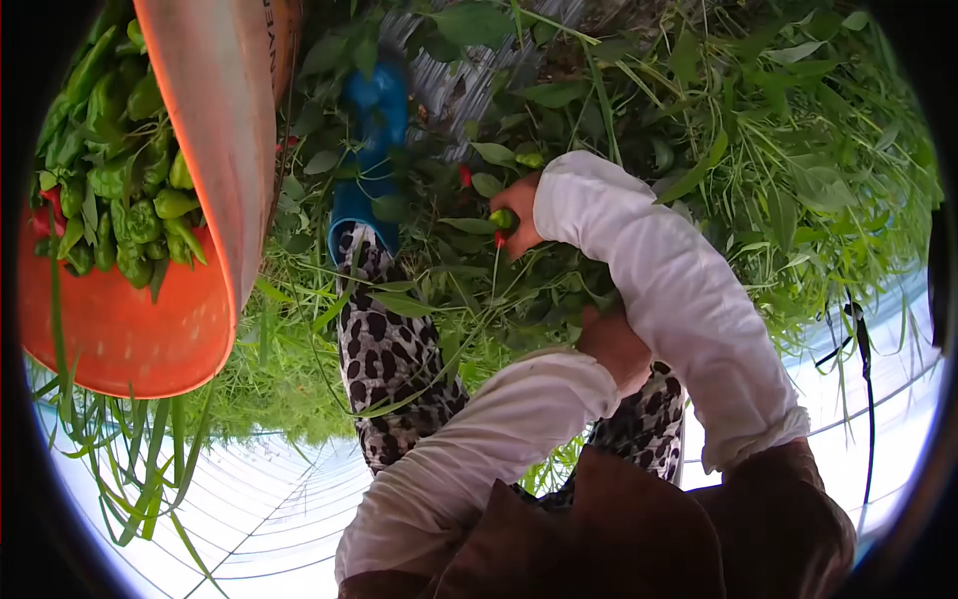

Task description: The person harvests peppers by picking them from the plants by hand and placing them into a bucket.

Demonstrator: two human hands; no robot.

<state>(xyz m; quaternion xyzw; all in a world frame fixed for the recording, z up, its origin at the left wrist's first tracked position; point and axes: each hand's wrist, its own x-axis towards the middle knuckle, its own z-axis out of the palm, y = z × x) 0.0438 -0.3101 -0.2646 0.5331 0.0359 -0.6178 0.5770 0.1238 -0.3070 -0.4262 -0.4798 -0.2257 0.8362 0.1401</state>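
My right hand (520,214) is closed around a small green pepper (504,219) among the leaves. Just under that pepper a bit of red shows; whether it belongs to the same pepper I cannot tell. A red pepper (465,176) and another green pepper (530,160) hang close by on the leafy pepper plant (469,226). My left hand (614,347) is low in the foliage, beneath the right forearm. Its fingers are hidden by the leaves and that sleeve, so its grip does not show.
An orange bucket (135,334) at the left holds many green peppers (135,215) and a few red ones. One blue boot (374,130) stands beside the plants. Tall grass (798,190) grows thick on the right. A dark strap (864,399) hangs at the far right.
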